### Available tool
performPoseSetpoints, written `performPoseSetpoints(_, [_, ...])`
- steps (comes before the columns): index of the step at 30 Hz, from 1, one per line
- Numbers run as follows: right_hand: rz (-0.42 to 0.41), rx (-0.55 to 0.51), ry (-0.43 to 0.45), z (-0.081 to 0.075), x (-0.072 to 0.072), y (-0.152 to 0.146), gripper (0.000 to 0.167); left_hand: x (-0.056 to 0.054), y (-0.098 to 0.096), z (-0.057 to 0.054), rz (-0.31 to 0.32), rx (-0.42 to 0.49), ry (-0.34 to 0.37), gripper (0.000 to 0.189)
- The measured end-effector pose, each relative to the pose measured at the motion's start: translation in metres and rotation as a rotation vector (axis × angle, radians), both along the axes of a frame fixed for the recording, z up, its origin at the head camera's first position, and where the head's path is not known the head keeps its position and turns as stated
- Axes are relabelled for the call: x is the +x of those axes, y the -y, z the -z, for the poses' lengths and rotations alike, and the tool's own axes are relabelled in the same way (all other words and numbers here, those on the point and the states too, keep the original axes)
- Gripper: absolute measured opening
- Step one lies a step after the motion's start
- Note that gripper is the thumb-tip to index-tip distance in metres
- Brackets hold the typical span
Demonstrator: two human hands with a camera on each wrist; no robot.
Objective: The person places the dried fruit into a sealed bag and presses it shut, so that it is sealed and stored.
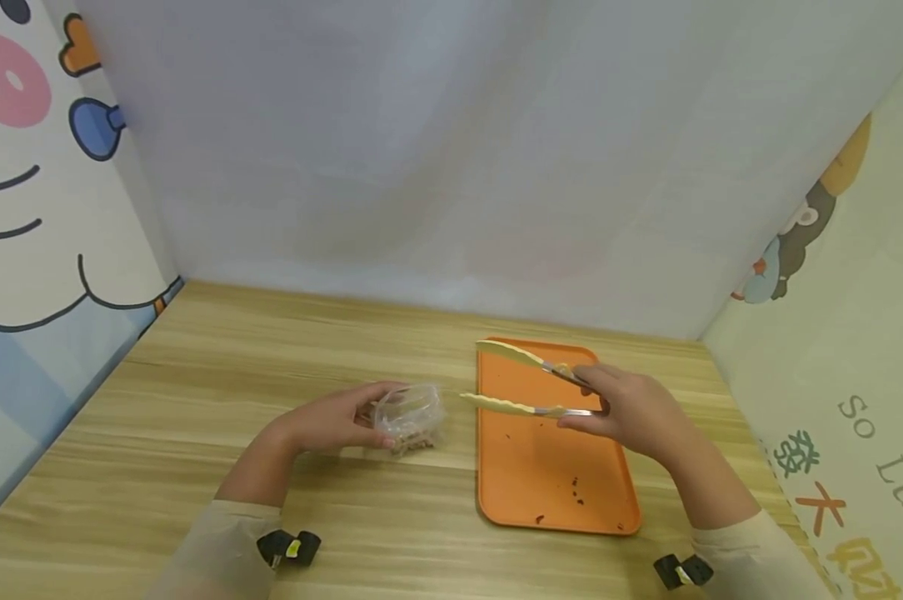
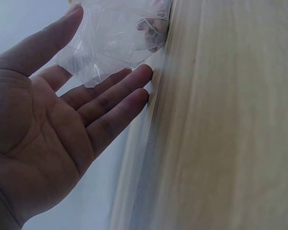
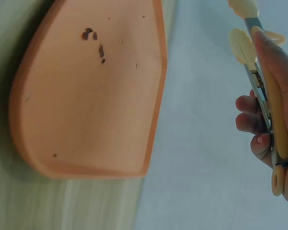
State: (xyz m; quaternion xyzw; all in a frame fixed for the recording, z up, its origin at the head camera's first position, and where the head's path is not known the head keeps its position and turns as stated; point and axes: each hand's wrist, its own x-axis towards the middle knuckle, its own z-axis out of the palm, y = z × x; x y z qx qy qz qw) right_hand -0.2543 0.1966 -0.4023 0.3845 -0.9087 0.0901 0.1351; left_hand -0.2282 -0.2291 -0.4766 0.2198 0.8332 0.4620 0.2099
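In the head view my left hand (image 1: 330, 422) holds a clear, crinkly plastic bag (image 1: 412, 412) by its side, with thumb and fingers around it. Small brownish pieces sit at the bottom of the bag, which stands on the table with its mouth upward. My right hand (image 1: 635, 414) grips a pair of tongs (image 1: 506, 406) with metal arms and pale yellow scalloped tips. The tongs are spread apart above an orange tray (image 1: 526, 475), their tips pointing left towards the bag, with nothing between them. Several dark bits (image 3: 88, 34) are scattered on the tray.
The wood-grain table (image 1: 219, 358) reaches back to a pale grey curtain (image 1: 436, 167). Cartoon-printed panels stand at the left (image 1: 47, 250) and right (image 1: 834, 350). Each wrist wears a small black device, one at the left sleeve (image 1: 288, 547).
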Motion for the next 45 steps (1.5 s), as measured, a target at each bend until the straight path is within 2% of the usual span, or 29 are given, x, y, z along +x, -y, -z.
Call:
performPoseSetpoints(6, [0.064, -0.013, 0.027, 0.004, 0.007, -0.014, 0.051, 0.0, 0.0, 0.001, -0.005, -0.001, 0.009, 0.075])
performPoseSetpoints(11, [0.152, -0.031, 0.1, 0.006, 0.013, -0.028, 0.056, 0.0, 0.0, 0.003, -0.005, 0.014, 0.013, 0.076])
performPoseSetpoints(15, [0.223, -0.062, 0.174, 0.009, 0.02, -0.042, 0.051, -0.001, -0.001, 0.004, 0.0, 0.025, 0.017, 0.077])
performPoseSetpoints(24, [0.354, -0.1, 0.244, 0.016, 0.032, -0.071, 0.048, -0.002, -0.001, 0.005, 0.006, 0.04, 0.028, 0.076])
performPoseSetpoints(34, [0.543, -0.055, 0.378, 0.027, 0.039, -0.104, 0.059, -0.002, -0.002, 0.007, 0.01, 0.06, 0.048, 0.076])
performPoseSetpoints(38, [0.621, -0.036, 0.431, 0.032, 0.043, -0.117, 0.062, -0.001, -0.002, 0.006, 0.004, 0.041, 0.039, 0.076])
performPoseSetpoints(45, [0.722, 0.006, 0.444, 0.041, 0.048, -0.129, 0.064, 0.001, -0.003, 0.002, -0.012, 0.017, 0.03, 0.076])
